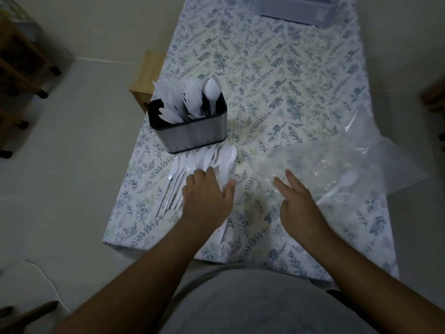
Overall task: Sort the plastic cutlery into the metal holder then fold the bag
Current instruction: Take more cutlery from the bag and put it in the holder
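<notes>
Now the left hand rests flat-fingered on loose white plastic cutlery near the brushed metal holder; the right hand, relaxed and holding nothing, touches the clear plastic bag.

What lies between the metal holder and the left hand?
In the head view, a loose pile of white plastic cutlery lies on the tablecloth between the holder and the left hand, whose fingers rest on the pile's near end.
</notes>
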